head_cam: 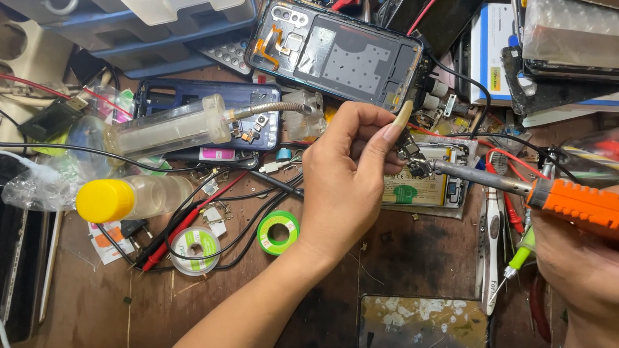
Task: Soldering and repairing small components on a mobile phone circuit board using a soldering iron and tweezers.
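Left hand (pixel 347 179) sits at frame centre, grip pinched on a small dark metal-and-plastic phone component (pixel 410 151) held between thumb and forefinger, just above the brown wooden counter (pixel 416 256). Right hand (pixel 584 262) at 3 o'clock, grip clenched around an orange-handled soldering iron (pixel 586 206); its grey metal shaft points toward 9 o'clock, tip touching the component. Directly beneath lies a white-and-green labelled flat phone battery (pixel 425 188). At 12 o'clock: an opened black smartphone back frame (pixel 341 51). At 9 o'clock: a clear plastic bottle with yellow cap (pixel 127 198). A green-rimmed solder spool (pixel 277 232) lies at 7 o'clock of the left hand.
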